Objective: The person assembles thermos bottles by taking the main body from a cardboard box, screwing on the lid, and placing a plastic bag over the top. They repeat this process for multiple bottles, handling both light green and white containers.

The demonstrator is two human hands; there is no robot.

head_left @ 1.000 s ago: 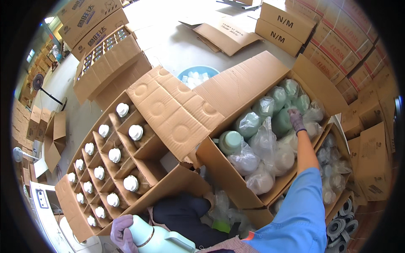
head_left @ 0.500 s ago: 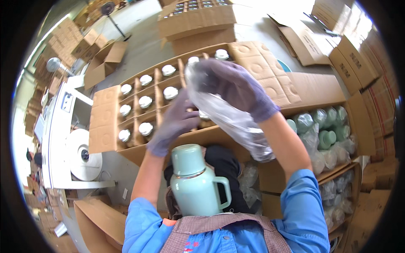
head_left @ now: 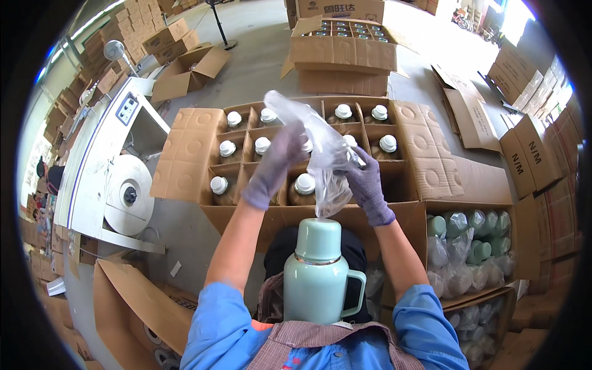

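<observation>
A clear plastic bag [head_left: 324, 148] hangs crumpled over the divided carton [head_left: 296, 213]. My gloved right hand [head_left: 369, 188] is closed on the bag's right side, fingers bent into the film. My gloved left hand [head_left: 277, 163] is raised beside the bag's left side; its fingers are smeared by motion, so its grip is unclear. Below the hands, a mint-green vacuum jug [head_left: 316, 287] with a cup lid and side handle stands upright at my lap. Several white-capped bottles [head_left: 304, 185] sit in the carton's compartments, some hidden behind my hands and the bag.
To the right, an open carton holds green jugs [head_left: 478, 251], several in plastic bags. A white machine with a roll [head_left: 128, 194] stands on the left. Beyond the divided carton is another filled carton [head_left: 344, 55]. An open carton [head_left: 139, 308] lies at lower left.
The bag has swung from the right forearm to between my hands. My right hand has come down and nearer; my left has risen. The head view has shifted, showing more on the left.
</observation>
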